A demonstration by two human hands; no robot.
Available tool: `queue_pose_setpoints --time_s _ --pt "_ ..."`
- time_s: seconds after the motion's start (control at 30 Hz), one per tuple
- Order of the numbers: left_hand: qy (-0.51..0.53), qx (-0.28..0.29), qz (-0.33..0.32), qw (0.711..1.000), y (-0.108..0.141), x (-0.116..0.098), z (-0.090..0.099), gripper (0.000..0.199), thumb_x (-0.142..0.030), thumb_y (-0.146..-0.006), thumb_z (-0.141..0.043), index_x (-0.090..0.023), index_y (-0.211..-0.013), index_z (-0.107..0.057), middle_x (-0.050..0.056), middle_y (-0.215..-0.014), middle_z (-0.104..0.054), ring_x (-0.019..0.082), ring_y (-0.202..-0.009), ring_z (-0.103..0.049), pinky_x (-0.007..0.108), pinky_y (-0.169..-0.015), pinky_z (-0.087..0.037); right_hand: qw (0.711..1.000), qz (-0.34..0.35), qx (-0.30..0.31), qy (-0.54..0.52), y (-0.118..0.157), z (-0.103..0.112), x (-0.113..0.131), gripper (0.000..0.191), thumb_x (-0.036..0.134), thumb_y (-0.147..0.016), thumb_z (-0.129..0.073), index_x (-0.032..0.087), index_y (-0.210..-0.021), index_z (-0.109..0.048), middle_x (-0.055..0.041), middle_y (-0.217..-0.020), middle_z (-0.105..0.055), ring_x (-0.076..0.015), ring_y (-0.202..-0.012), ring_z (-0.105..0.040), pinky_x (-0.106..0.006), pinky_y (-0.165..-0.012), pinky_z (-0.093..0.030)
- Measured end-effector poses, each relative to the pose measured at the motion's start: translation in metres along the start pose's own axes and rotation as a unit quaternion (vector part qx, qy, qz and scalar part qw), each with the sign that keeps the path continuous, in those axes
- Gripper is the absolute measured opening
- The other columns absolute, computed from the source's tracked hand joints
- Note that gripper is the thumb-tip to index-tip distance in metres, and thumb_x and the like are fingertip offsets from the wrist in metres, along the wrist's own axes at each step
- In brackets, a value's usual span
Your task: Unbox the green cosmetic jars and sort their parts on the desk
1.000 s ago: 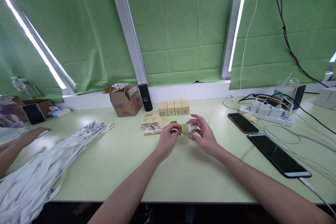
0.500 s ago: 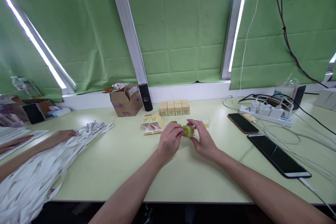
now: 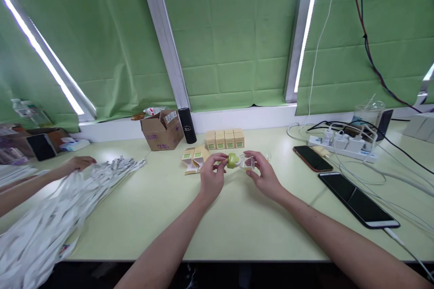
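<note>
Above the table, my left hand (image 3: pixel 213 176) pinches a small green cap (image 3: pixel 233 160) with a whitish piece on its right side. My right hand (image 3: pixel 265 172) grips a small clear bottle (image 3: pixel 247 163) between thumb and fingers. Cap and bottle lie almost in line, the whitish piece close to the bottle's mouth; whether they touch I cannot tell. Partly hidden behind my right fingers is another clear item (image 3: pixel 268 156). Just beyond my left hand are opened cardboard boxes (image 3: pixel 192 162) with green labels.
Several closed small boxes (image 3: pixel 225 139) stand in a row behind. A carton (image 3: pixel 162 133) and a black cylinder (image 3: pixel 187 125) are further left. Phones (image 3: pixel 357 198), a power strip (image 3: pixel 346 146) and cables lie right. At left, another person's hand (image 3: pixel 79 164) is over white strips (image 3: pixel 64 207).
My hands have drawn slightly apart, and the clear bottle now shows beside the green cap. The other person's hand has lifted a little from the white strips.
</note>
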State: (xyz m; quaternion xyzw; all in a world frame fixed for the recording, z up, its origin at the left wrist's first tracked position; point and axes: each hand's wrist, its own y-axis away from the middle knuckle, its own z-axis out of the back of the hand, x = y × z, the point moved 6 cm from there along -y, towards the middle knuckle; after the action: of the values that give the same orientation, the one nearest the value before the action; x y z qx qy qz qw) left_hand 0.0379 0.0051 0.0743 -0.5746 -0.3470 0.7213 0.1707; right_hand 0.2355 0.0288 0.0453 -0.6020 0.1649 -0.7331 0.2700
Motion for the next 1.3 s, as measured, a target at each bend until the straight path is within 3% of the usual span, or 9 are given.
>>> queue_pose_setpoints --time_s 0.17,0.27,0.43,0.67,0.8,0.9,1.0,1.1,1.3 --pt "0.112 -0.064 0.154 0.98 -0.009 0.03 0.007 0.036 -0.045 -0.079 -0.081 -0.016 -0.088 -0.064 0.01 -0.097 -0.074 0.019 -0.08 -0.071 0.031 -0.057 -0.063 0.996 -0.049 -0.026 -0.067 -0.006 0.012 -0.007 0.049 0.019 -0.078 -0.066 0.029 -0.124 -0.052 -0.0045 -0.119 -0.066 -0.0222 -0.108 -0.066 -0.045 -0.1 -0.053" --pt "0.131 -0.07 0.204 0.968 -0.01 0.042 0.009 0.041 -0.048 -0.075 -0.084 -0.015 -0.089 -0.064 0.007 -0.084 -0.073 0.017 -0.071 -0.071 0.034 -0.061 -0.065 0.997 -0.048 -0.048 -0.023 -0.016 0.03 -0.008 0.048 0.022 -0.074 -0.069 0.027 -0.12 -0.054 -0.0047 -0.117 -0.068 -0.0232 -0.102 -0.065 -0.043 -0.094 -0.053" --pt "0.139 -0.059 0.23 0.961 -0.007 0.044 0.008 0.041 -0.046 -0.073 -0.085 -0.014 -0.089 -0.064 0.006 -0.083 -0.073 0.018 -0.073 -0.073 0.035 -0.065 -0.065 0.971 -0.039 -0.118 0.206 -0.04 0.086 -0.019 0.048 0.018 -0.068 -0.068 0.024 -0.115 -0.061 -0.0061 -0.116 -0.072 -0.0251 -0.099 -0.06 -0.039 -0.087 -0.049" --pt "0.138 -0.059 0.234 0.96 -0.006 0.044 0.007 0.04 -0.044 -0.073 -0.086 -0.014 -0.089 -0.064 0.005 -0.083 -0.072 0.016 -0.073 -0.071 0.033 -0.065 -0.064 0.914 -0.163 -0.042 0.369 -0.049 0.134 -0.073 0.058 0.0 -0.066 -0.058 0.02 -0.119 -0.067 -0.0076 -0.116 -0.076 -0.0222 -0.099 -0.068 -0.03 -0.084 -0.049" --pt "0.14 -0.059 0.236 0.96 -0.006 0.046 0.006 0.04 -0.044 -0.074 -0.086 -0.014 -0.089 -0.064 0.005 -0.083 -0.072 0.017 -0.074 -0.072 0.033 -0.066 -0.065 0.901 -0.201 0.028 0.383 -0.042 0.127 -0.096 0.051 0.0 -0.07 -0.058 0.017 -0.116 -0.07 -0.0073 -0.114 -0.077 -0.0189 -0.092 -0.07 -0.026 -0.079 -0.049" --pt "0.136 -0.058 0.234 0.961 -0.006 0.046 0.007 0.039 -0.044 -0.074 -0.086 -0.015 -0.088 -0.064 0.005 -0.083 -0.073 0.018 -0.075 -0.073 0.033 -0.066 -0.065 0.897 -0.196 0.051 0.393 -0.041 0.118 -0.099 0.056 0.0 -0.071 -0.059 0.018 -0.123 -0.069 -0.0084 -0.117 -0.077 -0.02 -0.097 -0.07 -0.026 -0.083 -0.049" --pt "0.135 -0.059 0.231 0.962 -0.006 0.046 0.007 0.039 -0.043 -0.074 -0.086 -0.015 -0.088 -0.064 0.005 -0.083 -0.073 0.017 -0.074 -0.073 0.033 -0.066 -0.065 0.885 -0.176 0.052 0.429 -0.041 0.116 -0.088 0.066 0.005 -0.071 -0.066 0.02 -0.136 -0.064 -0.0133 -0.129 -0.071 -0.0294 -0.115 -0.063 -0.034 -0.092 -0.047" --pt "0.137 -0.062 0.232 0.961 -0.006 0.046 0.007 0.039 -0.044 -0.073 -0.086 -0.014 -0.088 -0.065 0.005 -0.083 -0.073 0.018 -0.075 -0.073 0.033 -0.065 -0.065 0.853 -0.112 0.061 0.506 -0.042 0.111 -0.066 0.059 0.017 -0.077 -0.073 0.025 -0.135 -0.064 -0.0141 -0.134 -0.066 -0.0361 -0.122 -0.056 -0.041 -0.095 -0.044" --pt "0.136 -0.066 0.235 0.96 -0.006 0.046 0.007 0.038 -0.043 -0.074 -0.086 -0.014 -0.088 -0.065 0.005 -0.082 -0.072 0.017 -0.073 -0.072 0.035 -0.067 -0.065 0.82 -0.072 0.138 0.55 -0.038 0.088 -0.052 0.03 0.022 -0.091 -0.067 0.029 -0.12 -0.069 -0.0094 -0.11 -0.074 -0.0289 -0.106 -0.065 -0.039 -0.089 -0.041"
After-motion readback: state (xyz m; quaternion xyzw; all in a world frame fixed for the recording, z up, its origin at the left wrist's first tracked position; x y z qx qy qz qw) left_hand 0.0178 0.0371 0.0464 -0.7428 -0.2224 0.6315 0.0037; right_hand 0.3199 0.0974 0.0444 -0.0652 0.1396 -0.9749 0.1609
